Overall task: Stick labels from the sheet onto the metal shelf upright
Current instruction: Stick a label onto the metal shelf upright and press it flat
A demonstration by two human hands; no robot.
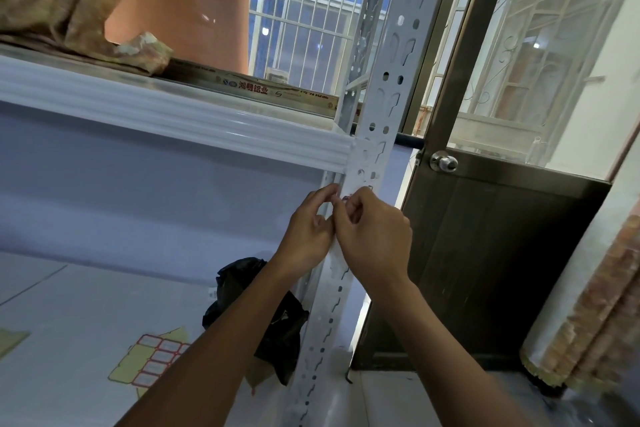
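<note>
Against the metal shelf upright [391,80], just below a white shelf edge [173,114], the left grip [311,218] and right grip [374,232] both pinch a small red-bordered label [345,198]. Down on the lower shelf [69,305] lies the label sheet [152,362], near a black bag [242,284].

At the frame's centre, the left hand [308,225] and right hand [375,239] are pinching a small red-edged label [345,198] against the white upright [381,107]. At lower left, the sheet [152,360] is lying on the shelf [69,305], with a black bag [277,322] sitting near the upright.
</note>
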